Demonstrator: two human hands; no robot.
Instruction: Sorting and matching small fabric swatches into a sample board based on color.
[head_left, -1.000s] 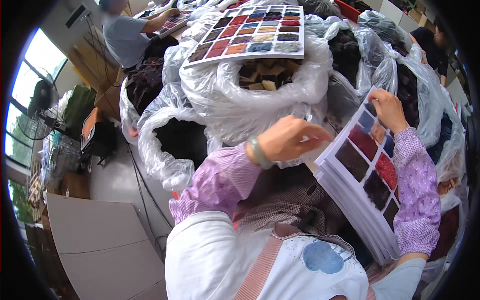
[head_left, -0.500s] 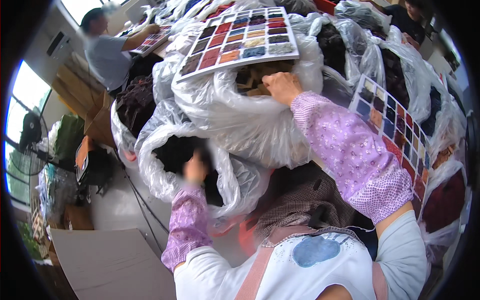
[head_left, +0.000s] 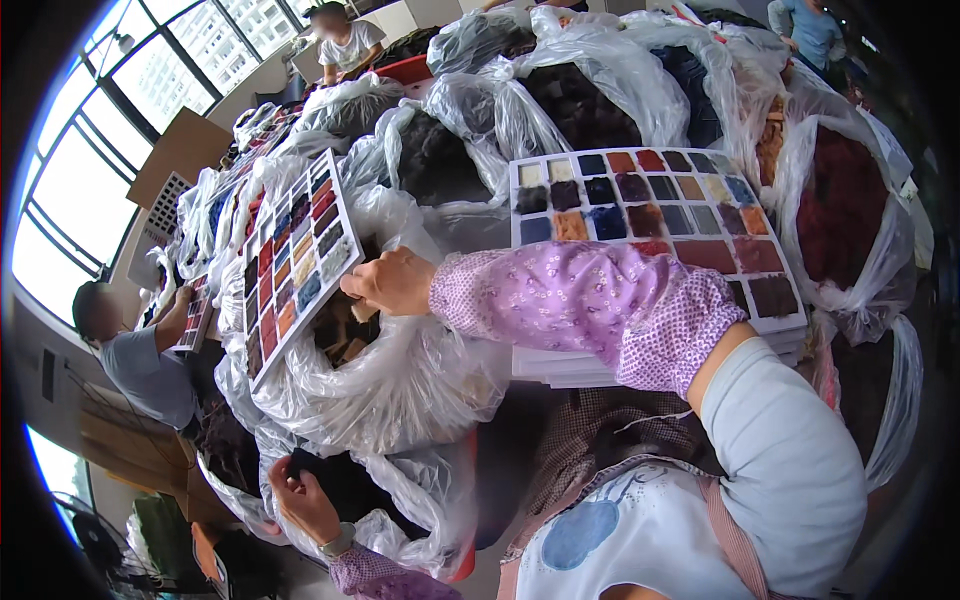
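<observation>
My left hand (head_left: 308, 505) is at the rim of a plastic bag of black pieces (head_left: 352, 490), at the lower left. Its fingers are closed on a small black piece of fabric (head_left: 308, 462). My right hand (head_left: 398, 281) reaches across to the left, over a bag of brown and tan pieces (head_left: 343, 335). Thumb and fingers are pinched beside the right edge of a white swatch board (head_left: 357, 262); anything between them is hidden. That board leans on the bags, with rows of coloured swatches. Under my right sleeve lies a stack of similar boards (head_left: 530, 362).
Clear plastic bags of dark (head_left: 580, 110), navy (head_left: 688, 85) and dark red (head_left: 838, 205) material crowd the far side. A person in grey (head_left: 150, 365) works at another board on the left. Another person (head_left: 350, 45) is at the back, and one in blue (head_left: 808, 35) at far right.
The view has swung right, bringing the board stack to the middle. My left hand has come up out of the black bag to its rim. My right hand has moved from the tan pieces to the board's edge.
</observation>
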